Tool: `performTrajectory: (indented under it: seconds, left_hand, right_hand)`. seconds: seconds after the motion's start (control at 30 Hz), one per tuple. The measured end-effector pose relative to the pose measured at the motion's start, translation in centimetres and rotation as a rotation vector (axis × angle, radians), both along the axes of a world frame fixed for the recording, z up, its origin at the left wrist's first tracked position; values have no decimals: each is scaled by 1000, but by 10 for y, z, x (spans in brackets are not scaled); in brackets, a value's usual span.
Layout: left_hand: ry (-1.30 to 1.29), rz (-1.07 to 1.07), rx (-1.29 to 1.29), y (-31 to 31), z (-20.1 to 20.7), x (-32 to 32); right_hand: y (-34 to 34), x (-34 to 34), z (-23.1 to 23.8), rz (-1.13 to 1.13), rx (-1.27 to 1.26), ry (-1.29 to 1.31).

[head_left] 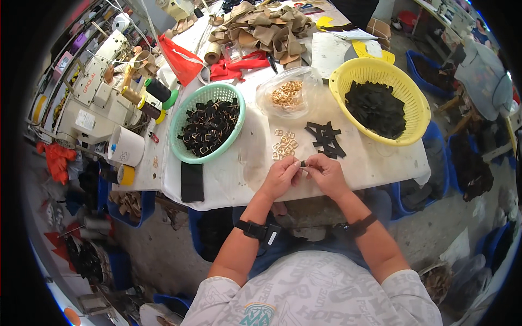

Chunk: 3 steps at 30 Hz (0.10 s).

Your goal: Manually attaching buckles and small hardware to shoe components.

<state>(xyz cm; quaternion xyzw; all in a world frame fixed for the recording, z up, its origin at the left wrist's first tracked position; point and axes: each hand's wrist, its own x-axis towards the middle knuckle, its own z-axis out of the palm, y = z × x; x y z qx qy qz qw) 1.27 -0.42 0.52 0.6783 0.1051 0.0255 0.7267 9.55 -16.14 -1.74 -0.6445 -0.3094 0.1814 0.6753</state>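
Note:
At the table's front edge, my left hand (281, 177) and my right hand (328, 174) meet, fingertips pinched on a small black strip (304, 163). Whether a ring is threaded on it is too small to tell. Just beyond my left fingers lie loose gold-coloured metal rings (284, 144), roughly square. A little pile of black strips (325, 139) rests beyond my right hand. Behind them sits a clear plastic bag (288, 92) of more gold rings. The green basket (240, 124) on the left holds black strips fitted with rings; the yellow basket (420, 117) on the right holds plain black pieces.
A phone (192, 182) lies at the front left edge. Left of it stand a white cup-like container (126, 146), thread spools (157, 89) and a sewing machine (92, 103). Tan pieces (266, 30) are heaped at the back. Blue bins (416, 190) stand on the floor.

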Motion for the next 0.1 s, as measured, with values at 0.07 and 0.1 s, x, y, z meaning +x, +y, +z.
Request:
performTrajectory:
  seconds: [0.07, 0.1]
  left_hand:
    - [4, -5, -2, -1, 0, 0]
    - [0, 9, -19, -1, -2, 0]
  right_hand:
    - [-1, 0, 2, -24, -14, 37]
    - [-1, 0, 5, -34, -23, 56]
